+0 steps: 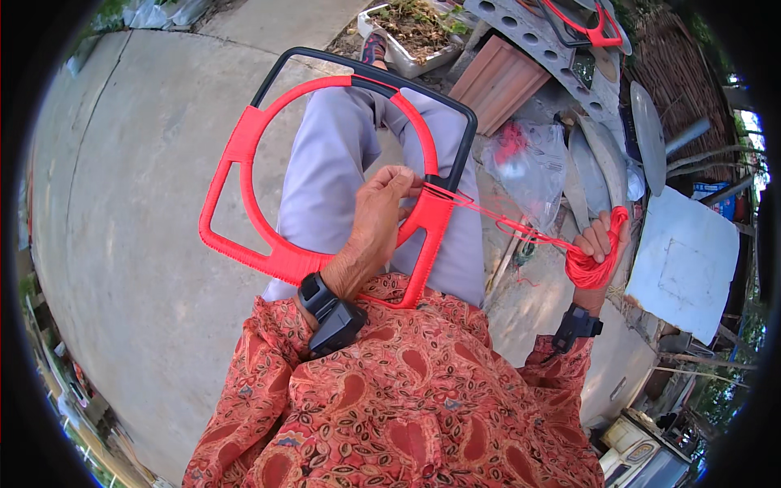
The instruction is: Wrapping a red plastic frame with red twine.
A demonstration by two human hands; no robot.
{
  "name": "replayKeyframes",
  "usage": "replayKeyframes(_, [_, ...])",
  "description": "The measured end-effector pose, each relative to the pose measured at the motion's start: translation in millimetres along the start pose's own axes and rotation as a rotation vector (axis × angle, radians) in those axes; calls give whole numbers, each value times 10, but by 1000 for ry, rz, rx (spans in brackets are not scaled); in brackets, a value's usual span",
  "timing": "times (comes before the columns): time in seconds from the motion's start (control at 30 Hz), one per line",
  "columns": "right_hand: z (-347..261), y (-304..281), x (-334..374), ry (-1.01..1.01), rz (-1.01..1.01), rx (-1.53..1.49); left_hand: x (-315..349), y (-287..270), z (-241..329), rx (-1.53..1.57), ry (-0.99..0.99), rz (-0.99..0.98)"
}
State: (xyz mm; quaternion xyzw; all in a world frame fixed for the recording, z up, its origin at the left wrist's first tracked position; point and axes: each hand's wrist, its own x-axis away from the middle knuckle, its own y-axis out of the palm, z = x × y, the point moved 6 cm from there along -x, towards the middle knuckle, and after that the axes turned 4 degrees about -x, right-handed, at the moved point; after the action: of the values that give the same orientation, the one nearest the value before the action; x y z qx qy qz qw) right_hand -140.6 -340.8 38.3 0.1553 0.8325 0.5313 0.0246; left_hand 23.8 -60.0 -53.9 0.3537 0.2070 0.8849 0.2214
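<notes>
A black frame with rounded corners and an inner ring (248, 134) lies across my lap, much of it tightly wrapped in red cord. Its top bar and upper right side show bare black. My left hand (378, 203) reaches through the ring to its right side, thumb and fingers pinched on the red cord where the wrapping ends; some fingertips are hidden. From there several loose strands run right to a bundle of red cord (587, 264). My right hand (600, 237) is closed around that bundle, held out to the right of my knee.
A clear plastic bag (529, 167) with red material inside rests on the ground at the right. Beyond it are brown tiles (498, 85), a perforated grey slab (537, 41) and a white planter (407, 50). A pale board (685, 260) stands far right; concrete floor (146, 244) spreads left.
</notes>
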Motion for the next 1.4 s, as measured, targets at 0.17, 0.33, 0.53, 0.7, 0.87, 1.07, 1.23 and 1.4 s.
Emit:
replayKeyframes(0.17, [-552,-884,810,0,487,497,11,-15,23,-69,-83,68])
replayKeyframes(0.33, [-543,-1056,766,-119,769,1334,-64,8,-184,-38,-224,-114])
replayKeyframes(0.53, [1021,54,-198,17,329,1033,-40,-2,-124,-72,-219,-106])
replayKeyframes(0.7, [1411,88,-321,197,208,1118,29,137,-16,92,-232,-183])
replayKeyframes(0.87, [1399,161,-364,123,265,1040,43,140,-15,41,-262,-248])
replayKeyframes(1.07, [1402,219,-311,86,273,995,81,170,-40,203,-336,-282])
replayKeyframes(1.23, [1429,186,-224,105,297,999,89,217,-58,363,-419,-336])
replayKeyframes(1.4, [1437,198,-210,89,333,953,84,199,-116,413,-451,-365])
